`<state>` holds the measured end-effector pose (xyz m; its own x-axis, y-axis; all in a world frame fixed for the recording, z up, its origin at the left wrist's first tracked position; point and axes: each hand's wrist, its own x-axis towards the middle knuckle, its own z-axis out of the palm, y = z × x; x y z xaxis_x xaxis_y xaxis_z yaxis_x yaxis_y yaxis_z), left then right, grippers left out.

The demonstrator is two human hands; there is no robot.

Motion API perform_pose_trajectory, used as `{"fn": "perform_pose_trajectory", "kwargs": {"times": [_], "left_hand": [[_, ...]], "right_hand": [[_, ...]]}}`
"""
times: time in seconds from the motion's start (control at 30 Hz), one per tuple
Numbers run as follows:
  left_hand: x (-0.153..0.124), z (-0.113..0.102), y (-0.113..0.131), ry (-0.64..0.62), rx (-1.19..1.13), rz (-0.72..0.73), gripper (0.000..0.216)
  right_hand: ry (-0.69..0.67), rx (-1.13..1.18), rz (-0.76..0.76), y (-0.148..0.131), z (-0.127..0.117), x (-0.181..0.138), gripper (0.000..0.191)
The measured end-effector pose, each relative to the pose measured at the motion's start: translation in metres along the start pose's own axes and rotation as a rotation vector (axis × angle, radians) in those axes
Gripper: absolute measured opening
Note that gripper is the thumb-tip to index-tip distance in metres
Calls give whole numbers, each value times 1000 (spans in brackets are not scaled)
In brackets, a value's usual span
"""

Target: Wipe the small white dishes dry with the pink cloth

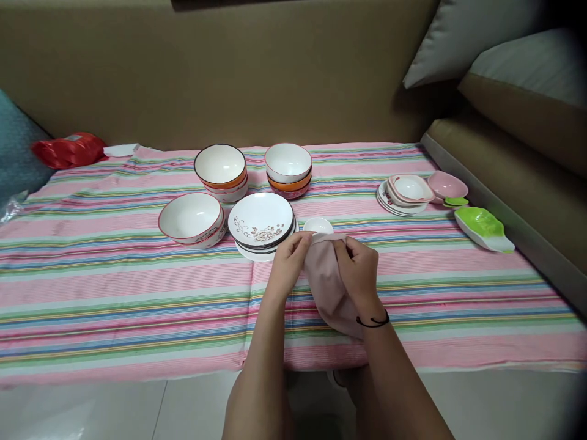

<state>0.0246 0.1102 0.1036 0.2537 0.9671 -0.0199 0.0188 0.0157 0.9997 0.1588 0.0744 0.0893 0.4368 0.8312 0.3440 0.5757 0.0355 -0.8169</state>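
Note:
Between my two hands a dusty-pink cloth (324, 281) hangs down over the striped sheet. My left hand (292, 260) pinches its upper left edge, and my right hand (360, 266) grips the upper right edge. Just beyond the cloth sits a small white bowl (318, 225), its near side partly hidden. Left of my left hand is a stack of plates (261, 219), the top one white with a brown flower pattern. A black cord bracelet is around my right wrist.
Stacked bowls (220, 165) (288, 162) (190, 218) stand behind and left of the plates. At right are small plates (400, 208), pink-rimmed dishes (410, 188), a pink bowl (448, 185) and a green leaf-shaped dish (483, 227). A red bag (68, 150) lies far left; cushions (527, 73) lean at right.

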Motion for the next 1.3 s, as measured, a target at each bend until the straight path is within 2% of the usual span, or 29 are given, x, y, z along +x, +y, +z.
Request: {"fn": "perform_pose_trajectory", "kwargs": {"times": [0.13, 0.23, 0.37, 0.53, 0.7, 0.83, 0.93, 1.07, 1.2, 1.3], "left_hand": [[0, 0, -2, 40, -82, -84, 30], [1, -1, -3, 69, -81, -54, 28], [1, -2, -3, 74, -10, -1, 31], [2, 1, -4, 62, -72, -70, 31], [2, 2, -7, 6, -181, -101, 32], [2, 3, -9, -4, -155, -36, 29], [2, 5, -8, -37, -129, 34, 25], [2, 8, -7, -84, -129, 18, 24], [3, 9, -8, -66, -137, -5, 26], [2, 9, -10, -41, -137, -5, 26]], "right_hand": [[18, -1, 24, 0, -1, 1, 34], [-32, 27, 34, -2, -1, 1, 31], [-20, 31, 56, -3, -1, 0, 41], [12, 20, 63, -2, -2, 0, 38], [-99, 203, 127, -1, 0, 3, 18], [-157, 251, 208, -4, 0, 5, 30], [-122, 201, 230, -8, -2, 4, 30], [-43, 178, 254, -10, -3, 3, 25], [-17, 180, 249, -9, -2, 3, 22], [-47, 195, 244, -8, -2, 4, 26]]}}
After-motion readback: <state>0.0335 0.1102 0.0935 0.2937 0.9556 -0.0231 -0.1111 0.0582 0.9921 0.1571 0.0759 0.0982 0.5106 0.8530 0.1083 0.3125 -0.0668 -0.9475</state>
